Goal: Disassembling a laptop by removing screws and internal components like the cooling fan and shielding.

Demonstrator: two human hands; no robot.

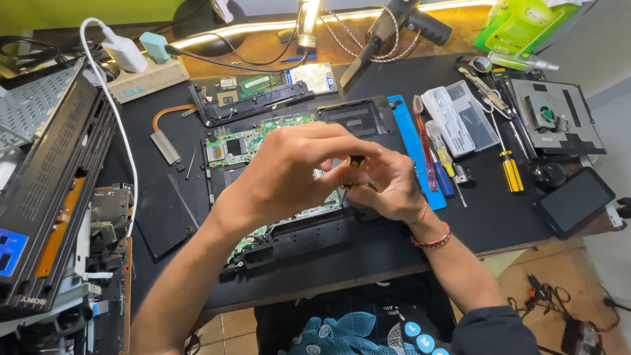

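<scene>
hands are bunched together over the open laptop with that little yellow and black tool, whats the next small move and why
Probably lower the small yellow and black tool tip onto the green circuit board. Both the left hand and right hand pinch it above the opened laptop base, clear of the board. Which screw it suits is hidden by the hands.

Both hands' fingers (342, 150) pinching small screwdriver (355, 162), over opened laptop (368, 118)
</scene>
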